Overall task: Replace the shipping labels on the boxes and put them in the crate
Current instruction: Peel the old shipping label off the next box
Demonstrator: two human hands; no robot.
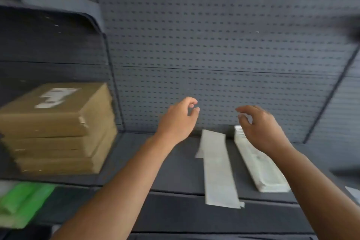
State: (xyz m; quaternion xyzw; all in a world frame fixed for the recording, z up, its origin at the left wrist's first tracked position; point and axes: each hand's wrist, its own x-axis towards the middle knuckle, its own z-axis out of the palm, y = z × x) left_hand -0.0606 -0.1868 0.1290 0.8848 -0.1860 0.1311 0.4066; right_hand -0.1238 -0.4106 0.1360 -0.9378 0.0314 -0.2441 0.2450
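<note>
Hovering above label strips: left hand loosely curled, empty; right hand curled, grasp unclear.

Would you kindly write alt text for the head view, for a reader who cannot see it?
The person's left hand and right hand hover, fingers loosely curled, over a dark shelf before a grey pegboard. Below them lie a white paper strip and a stack of white labels; cardboard boxes are stacked at left.
</note>
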